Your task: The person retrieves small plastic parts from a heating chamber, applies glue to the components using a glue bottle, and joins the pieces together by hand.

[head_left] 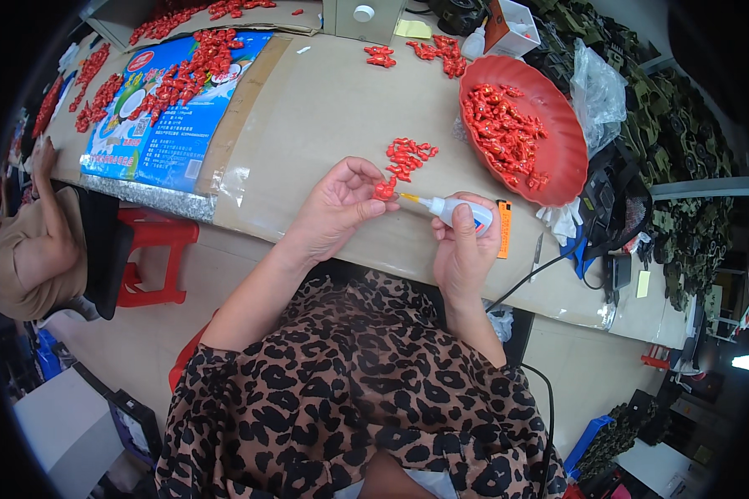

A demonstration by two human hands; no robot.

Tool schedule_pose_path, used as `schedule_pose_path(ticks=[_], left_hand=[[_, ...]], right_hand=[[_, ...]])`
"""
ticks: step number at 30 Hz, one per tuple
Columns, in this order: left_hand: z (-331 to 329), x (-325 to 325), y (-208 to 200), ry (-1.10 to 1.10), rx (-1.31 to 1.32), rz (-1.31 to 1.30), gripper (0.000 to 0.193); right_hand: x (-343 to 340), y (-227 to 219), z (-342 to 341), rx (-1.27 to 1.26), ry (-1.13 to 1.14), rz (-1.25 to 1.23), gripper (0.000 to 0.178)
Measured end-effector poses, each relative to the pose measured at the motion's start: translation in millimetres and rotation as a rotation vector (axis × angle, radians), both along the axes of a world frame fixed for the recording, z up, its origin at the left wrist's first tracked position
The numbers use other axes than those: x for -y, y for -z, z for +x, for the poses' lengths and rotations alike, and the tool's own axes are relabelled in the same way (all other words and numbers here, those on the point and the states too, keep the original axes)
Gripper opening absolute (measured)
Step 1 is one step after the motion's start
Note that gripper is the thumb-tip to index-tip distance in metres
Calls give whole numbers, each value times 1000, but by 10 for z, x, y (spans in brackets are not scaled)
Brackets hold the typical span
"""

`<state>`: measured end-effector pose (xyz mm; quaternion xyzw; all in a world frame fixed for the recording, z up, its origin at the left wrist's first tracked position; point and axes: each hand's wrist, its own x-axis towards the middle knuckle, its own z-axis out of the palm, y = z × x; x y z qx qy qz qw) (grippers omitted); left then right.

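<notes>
Between thumb and fingers, my left hand (341, 202) pinches a small shiny red figurine (384, 191). My right hand (466, 254) is wrapped round a white glue bottle (464, 214), tilted so that its yellowish nozzle (410, 198) points at the figurine. The nozzle tip is at or very close to the piece; I cannot tell whether they touch. Just beyond my hands, a small cluster of similar red figurines (409, 155) lies on the table. A big red scalloped bowl (567, 166) to the right holds many more.
A blue printed cardboard sheet (154, 154) at the left carries red pieces. An orange packet (505, 230) and a black cable (528, 279) lie right of my hand. A white box (520, 29) and a plastic bag (597, 91) stand behind the bowl. Another person (42, 245) sits at far left near a red stool (154, 258).
</notes>
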<state>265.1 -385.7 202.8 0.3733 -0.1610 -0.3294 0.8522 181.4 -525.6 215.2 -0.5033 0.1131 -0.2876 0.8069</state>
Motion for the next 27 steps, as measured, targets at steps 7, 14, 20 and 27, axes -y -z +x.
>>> schedule_pose_path(ticks=[7,14,20,27], left_hand=[[-1,5,-2,-5,8,-6,28],[17,-18,26,0,-27,-16,24],[48,-62,18,25,-151,-111,18],[53,-90,49,14,-233,-199,16]], right_hand=[[12,50,-9,-10,-20,-3,20],[80,-55,36,15,-123,381,20],[257,-89,43,-102,-140,-99,36],[287,-205,145,-318,-206,-236,29]])
